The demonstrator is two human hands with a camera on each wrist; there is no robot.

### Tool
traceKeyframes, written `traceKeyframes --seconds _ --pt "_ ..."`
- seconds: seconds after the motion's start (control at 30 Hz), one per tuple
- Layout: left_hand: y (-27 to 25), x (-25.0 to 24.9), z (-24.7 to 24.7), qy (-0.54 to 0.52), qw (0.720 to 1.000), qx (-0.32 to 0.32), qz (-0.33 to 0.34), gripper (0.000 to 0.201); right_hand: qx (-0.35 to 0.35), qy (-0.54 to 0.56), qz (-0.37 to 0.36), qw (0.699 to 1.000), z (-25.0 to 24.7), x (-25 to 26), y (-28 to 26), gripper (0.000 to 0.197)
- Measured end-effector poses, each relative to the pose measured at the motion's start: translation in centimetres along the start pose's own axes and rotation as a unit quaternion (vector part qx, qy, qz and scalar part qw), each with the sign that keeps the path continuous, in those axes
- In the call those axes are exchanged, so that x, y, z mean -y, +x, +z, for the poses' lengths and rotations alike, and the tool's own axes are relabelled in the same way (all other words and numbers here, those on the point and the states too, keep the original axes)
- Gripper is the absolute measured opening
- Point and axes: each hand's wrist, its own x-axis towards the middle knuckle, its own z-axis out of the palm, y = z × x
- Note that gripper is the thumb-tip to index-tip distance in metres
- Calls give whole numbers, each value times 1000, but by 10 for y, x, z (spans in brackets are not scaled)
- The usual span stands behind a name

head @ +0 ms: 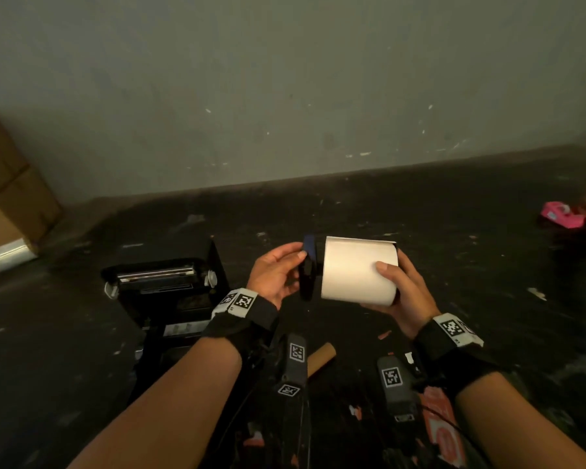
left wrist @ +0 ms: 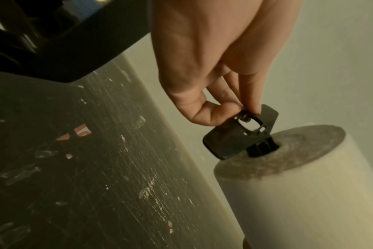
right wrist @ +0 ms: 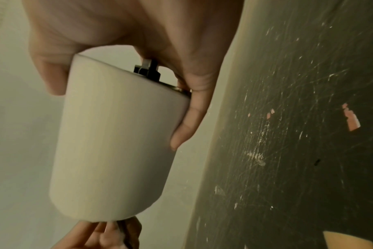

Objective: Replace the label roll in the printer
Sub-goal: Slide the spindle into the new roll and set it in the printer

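Observation:
A full white label roll [head: 359, 270] is held in the air above the dark floor, its axis lying left to right. My right hand [head: 401, 292] grips its right end, thumb on top and fingers round the far side [right wrist: 189, 107]. A black spindle runs through the core; its tip [right wrist: 147, 69] pokes out at the right end. My left hand [head: 278, 272] pinches the spindle's flat black end plate [left wrist: 241, 133] at the roll's left end [left wrist: 287, 151]. The black printer [head: 164, 292] stands open at the left, its roll bay hidden in shadow.
A bare cardboard core [head: 322, 358] lies on the floor near my wrists. Cardboard boxes [head: 11, 184] stand against the wall at far left. A pink object [head: 562, 214] lies at far right. The floor [head: 454, 231] is dark and scratched.

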Motion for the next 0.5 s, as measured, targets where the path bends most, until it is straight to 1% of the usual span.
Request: traceKeyframes --seconds 0.1,0.2,0.37,0.5 --pt "-3 -2 12 11 1000 -7 11 17 -2 7 -9 1000 2 2 1 85" --pt "-6 -3 21 26 999 -12 23 25 -8 2 -16 1000 3 3 0 85" --pt "-7 0 28 51 998 -18 21 20 -23 -16 -28 999 5 5 -4 90" --pt "-10 0 30 73 997 -4 13 21 -41 -33 -46 998 8 9 -6 82"
